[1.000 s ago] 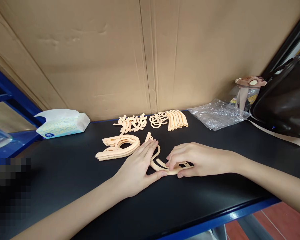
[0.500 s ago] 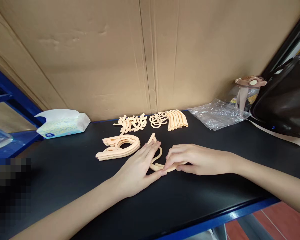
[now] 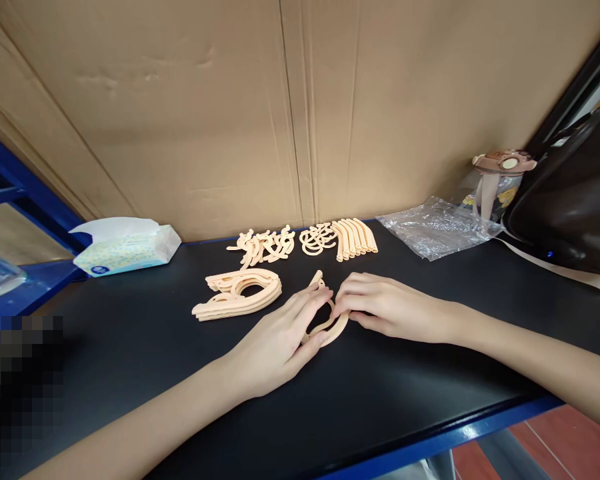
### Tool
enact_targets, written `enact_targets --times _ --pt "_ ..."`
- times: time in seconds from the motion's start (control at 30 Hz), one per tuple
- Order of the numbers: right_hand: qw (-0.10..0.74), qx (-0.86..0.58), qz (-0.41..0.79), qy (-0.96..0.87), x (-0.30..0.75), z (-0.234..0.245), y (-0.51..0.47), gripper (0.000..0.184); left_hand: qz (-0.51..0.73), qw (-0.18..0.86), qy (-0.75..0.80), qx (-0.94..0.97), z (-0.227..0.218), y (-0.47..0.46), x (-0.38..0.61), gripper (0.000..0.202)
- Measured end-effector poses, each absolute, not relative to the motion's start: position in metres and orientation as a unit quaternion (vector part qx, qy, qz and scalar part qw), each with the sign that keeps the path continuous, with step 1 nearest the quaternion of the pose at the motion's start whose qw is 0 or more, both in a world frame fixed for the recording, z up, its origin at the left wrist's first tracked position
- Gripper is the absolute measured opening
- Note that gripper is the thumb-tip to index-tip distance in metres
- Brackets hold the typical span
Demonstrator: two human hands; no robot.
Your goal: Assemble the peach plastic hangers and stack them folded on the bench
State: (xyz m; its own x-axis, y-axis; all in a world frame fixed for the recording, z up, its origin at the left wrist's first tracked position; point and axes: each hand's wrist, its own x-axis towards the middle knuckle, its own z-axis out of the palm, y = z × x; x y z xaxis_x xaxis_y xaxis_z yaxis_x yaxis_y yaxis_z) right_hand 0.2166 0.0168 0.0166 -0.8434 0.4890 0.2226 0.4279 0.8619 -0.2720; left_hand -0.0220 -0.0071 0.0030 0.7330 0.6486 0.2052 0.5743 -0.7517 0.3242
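Observation:
Between my hands lies a beige plastic folding clothes hanger (image 3: 336,330) on the black tabletop, one end of it poking up past my left fingers. My left hand (image 3: 285,333) rests over its left side, fingers pressed together and thumb along the near edge, so much of that side is hidden. Fingers and thumb of my right hand (image 3: 380,303) close on the curved arm at its right. Just left of my left hand sits a stack of folded beige hangers (image 3: 243,303).
Along the back lie loose hook pieces (image 3: 265,247), curved pieces (image 3: 317,239) and a row of hanger arms (image 3: 355,239). A tissue pack (image 3: 127,247) stands at left. Toward the right are a clear plastic bag (image 3: 437,227), a bottle (image 3: 503,177) and a black bag (image 3: 570,193). Cardboard (image 3: 180,120) stands behind.
My right hand has moved up and left, swinging the hanger's curved arm inward toward my left hand. My left hand has shifted only slightly.

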Motion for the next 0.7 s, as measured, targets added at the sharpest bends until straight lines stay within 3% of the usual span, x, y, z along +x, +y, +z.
enact_targets --times 0.3,0.57,0.7 --pt "0.159 -0.309 -0.009 -0.938 0.2171 0.0145 0.0212 0.014 0.209 0.099 0.306 0.923 -0.0069 -0.0006 -0.0261 0.070" --pt "0.163 -0.329 -0.052 -0.929 0.2155 0.0109 0.0197 0.024 0.212 0.042 0.329 0.919 -0.0059 0.0002 -0.0225 0.047" --pt "0.164 -0.338 -0.054 -0.925 0.2154 0.0115 0.0190 0.023 0.201 0.040 0.344 0.916 -0.0066 0.0002 -0.0230 0.045"
